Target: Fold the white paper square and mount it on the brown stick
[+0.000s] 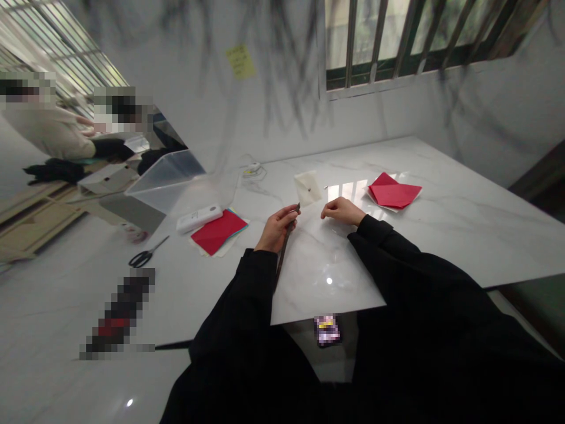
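Observation:
My left hand point(277, 228) is closed on a thin dark brown strip point(285, 252). One end pokes out above the fingertips, and the rest hangs down past the wrist toward the table's front edge. To its right, my right hand point(341, 211) is held low over the white tabletop with its fingers curled together; whether anything is pinched in them I cannot make out. Just beyond both hands lies a cream envelope point(305, 197) with a small dark spot on its flap. A tiny shiny piece point(325, 187) rests beside it.
Red folded papers point(395, 193) lie at right, more red sheets point(216, 232) at left by a white case point(199, 218). Black scissors point(143, 257) are farther left, near a clear plastic bin point(170, 176). A phone-like object point(327, 331) is below the edge. Two people sit far left.

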Available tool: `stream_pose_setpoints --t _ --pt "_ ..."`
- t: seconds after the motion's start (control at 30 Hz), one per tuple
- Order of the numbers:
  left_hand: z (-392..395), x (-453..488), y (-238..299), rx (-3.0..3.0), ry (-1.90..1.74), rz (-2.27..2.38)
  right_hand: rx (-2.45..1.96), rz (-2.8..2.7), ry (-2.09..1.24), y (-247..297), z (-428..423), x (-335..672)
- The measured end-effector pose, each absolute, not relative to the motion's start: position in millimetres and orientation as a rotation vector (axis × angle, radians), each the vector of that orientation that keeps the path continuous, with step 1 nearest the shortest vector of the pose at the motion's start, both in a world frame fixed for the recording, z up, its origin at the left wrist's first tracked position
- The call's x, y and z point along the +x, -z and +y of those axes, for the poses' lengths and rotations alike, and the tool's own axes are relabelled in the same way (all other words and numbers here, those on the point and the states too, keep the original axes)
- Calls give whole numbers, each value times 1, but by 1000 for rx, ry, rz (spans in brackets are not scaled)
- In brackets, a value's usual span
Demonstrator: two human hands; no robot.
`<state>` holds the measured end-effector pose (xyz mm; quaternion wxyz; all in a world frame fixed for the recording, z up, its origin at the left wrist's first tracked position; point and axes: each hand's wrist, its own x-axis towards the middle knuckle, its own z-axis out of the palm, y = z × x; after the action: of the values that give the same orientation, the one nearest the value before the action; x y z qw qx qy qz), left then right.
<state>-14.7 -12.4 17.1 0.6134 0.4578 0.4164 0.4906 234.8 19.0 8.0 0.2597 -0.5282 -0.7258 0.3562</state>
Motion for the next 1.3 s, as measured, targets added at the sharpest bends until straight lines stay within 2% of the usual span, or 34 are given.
stream_pose_setpoints --t 1.0,1.3 --pt "-13 -14 -16 1048 -1099 972 -1498 -1961 -858 -9 17 230" --pt "-15 -14 -19 1042 -1099 960 -1607 -1640 -695 -2 20 234"
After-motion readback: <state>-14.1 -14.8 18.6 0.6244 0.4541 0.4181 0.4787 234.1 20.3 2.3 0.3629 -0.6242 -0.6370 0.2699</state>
